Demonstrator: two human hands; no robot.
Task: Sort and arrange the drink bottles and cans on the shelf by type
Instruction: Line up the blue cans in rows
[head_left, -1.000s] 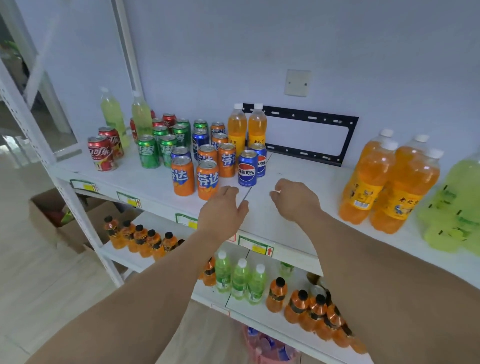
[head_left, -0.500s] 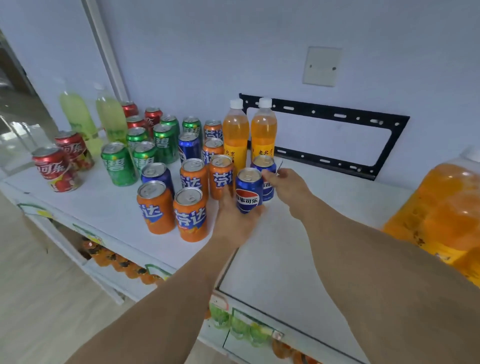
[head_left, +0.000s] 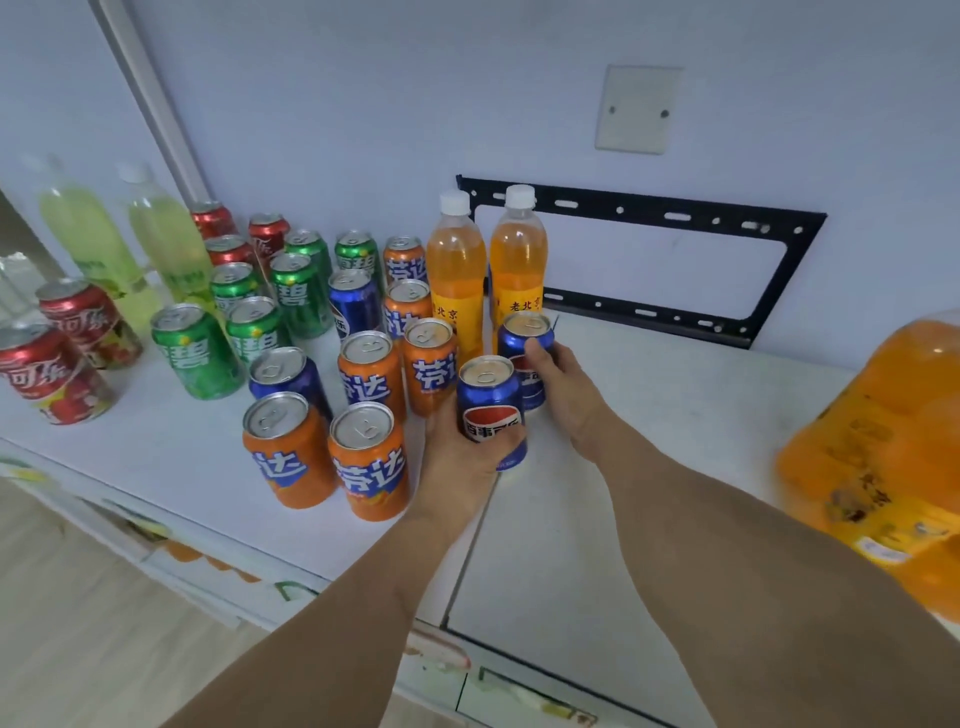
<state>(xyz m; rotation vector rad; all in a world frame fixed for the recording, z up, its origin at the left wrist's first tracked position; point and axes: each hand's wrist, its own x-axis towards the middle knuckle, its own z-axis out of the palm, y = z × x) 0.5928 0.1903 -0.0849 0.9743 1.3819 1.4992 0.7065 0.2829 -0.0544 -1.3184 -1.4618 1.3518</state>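
Fingers (head_left: 511, 439) of both hands wrapping 2 blue cans (head_left: 491, 410) (upright), orange cans (head_left: 366, 460) crowding left

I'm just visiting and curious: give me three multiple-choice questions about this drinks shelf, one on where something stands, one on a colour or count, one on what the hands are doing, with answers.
1. Where do the two small orange bottles stand?
A. At the front edge of the shelf
B. At the back, by the wall
C. On the floor

2. What colour are the two cans in the person's hands?
A. Blue
B. Green
C. Red

3. What is the left hand doing?
A. Resting flat on the shelf
B. Unscrewing a bottle cap
C. Gripping a can

Answers:
1 B: the small orange bottles stand against the wall, behind the orange cans.
2 A: the front blue can and the rear blue can are both blue.
3 C: the left hand wraps the front blue can, while the right hand closes on the rear one.
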